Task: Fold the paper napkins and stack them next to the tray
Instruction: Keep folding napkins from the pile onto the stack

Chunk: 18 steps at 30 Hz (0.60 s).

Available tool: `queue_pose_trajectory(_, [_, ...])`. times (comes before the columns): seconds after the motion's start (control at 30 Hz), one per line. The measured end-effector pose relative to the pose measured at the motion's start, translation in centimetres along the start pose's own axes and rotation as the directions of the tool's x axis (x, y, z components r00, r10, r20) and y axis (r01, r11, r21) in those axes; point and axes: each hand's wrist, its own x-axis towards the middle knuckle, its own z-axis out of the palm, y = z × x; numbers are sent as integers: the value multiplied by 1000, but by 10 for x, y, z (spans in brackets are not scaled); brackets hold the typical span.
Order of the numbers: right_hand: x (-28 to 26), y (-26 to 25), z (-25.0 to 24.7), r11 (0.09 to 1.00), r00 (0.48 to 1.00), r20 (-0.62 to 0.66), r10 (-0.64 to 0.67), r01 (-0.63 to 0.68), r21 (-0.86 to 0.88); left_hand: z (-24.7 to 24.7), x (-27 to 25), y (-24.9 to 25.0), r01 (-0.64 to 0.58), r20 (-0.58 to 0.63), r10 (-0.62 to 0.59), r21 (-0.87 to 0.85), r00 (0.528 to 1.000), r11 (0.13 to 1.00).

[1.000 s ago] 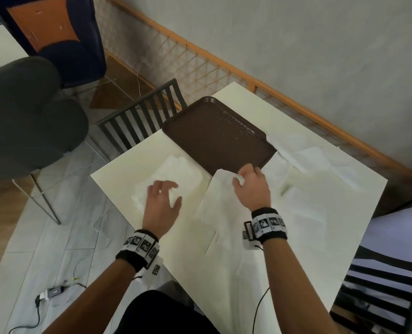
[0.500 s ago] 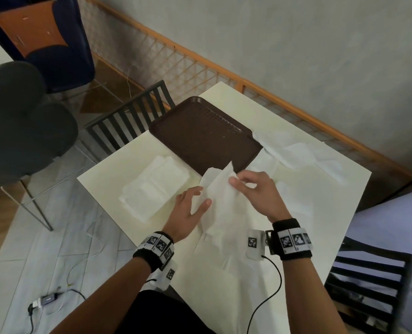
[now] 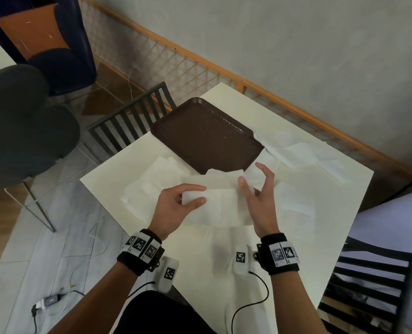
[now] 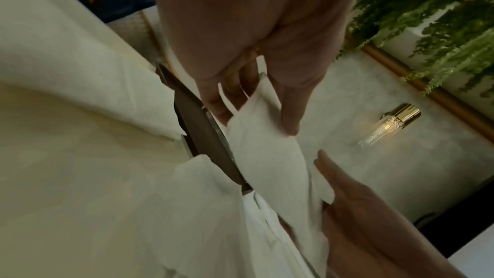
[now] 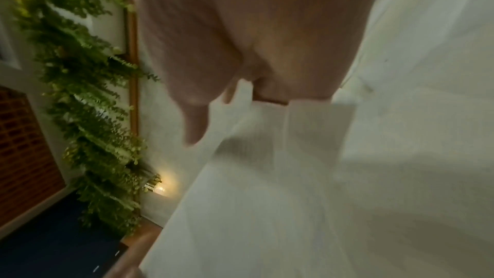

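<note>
Since the earlier frame, the left hand (image 3: 176,208) has closed on the near-left end of the napkin (image 3: 218,198), and the napkin, previously raised in a peak, now spans level between both hands as a long folded band. The right hand (image 3: 258,196) has shifted from the top of the napkin to its right end.

Left hand: thumb and fingers pinch the napkin end between them; the left wrist view confirms paper clamped under the thumb (image 4: 290,113).

Right hand: fingers are spread and loosely curved; the thumb lies against the napkin. Whether the fingers grip the paper cannot be told; the right wrist view is blurred.

Landmark: brown tray (image 3: 207,138).
- Held napkin: just in front of the tray's near edge, above the table (image 3: 188,261).
- Stack of folded napkins (image 3: 147,189): beside the tray's near-left edge, to the left of the left hand.
- Unfolded napkins (image 3: 296,153): spread loosely to the right of the tray and under the right hand.
</note>
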Motion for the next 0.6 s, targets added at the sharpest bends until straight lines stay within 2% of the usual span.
queue_pose_trajectory(0.07, [-5, 2, 1, 997, 983, 181, -19, 6, 72, -7, -2, 1, -5, -38, 8, 67, 999, 998])
queue_pose_trajectory(0.13, [-4, 7, 2, 993, 963, 255, -87, 105, -60, -12, -3, 0, -8, -88, 15, 73, 996, 997])
queue_pose_trajectory(0.2, [-3, 14, 5, 980, 964, 244, -109, 145, -135, -15, -3, -2, -17, -164, 30, 77, 986, 997])
queue_pose_trajectory(0.3, [-5, 20, 10, 991, 982, 176, -73, 90, -95, -19, -4, -6, -61, -245, 99, 159, 964, 985])
queue_pose_trajectory(0.43, [-9, 24, 16, 990, 990, 133, -50, 67, -126, -30, -4, -17, -180, -245, 262, 310, 934, 933])
queue_pose_trajectory(0.5, [-9, 27, 18, 965, 989, 121, -81, 108, -239, -38, -3, -24, -185, -255, 312, 422, 915, 888])
queue_pose_trajectory(0.6, [-7, 29, 15, 857, 970, 208, -126, 212, -469, -54, -6, -26, -184, -210, 343, 540, 916, 822])
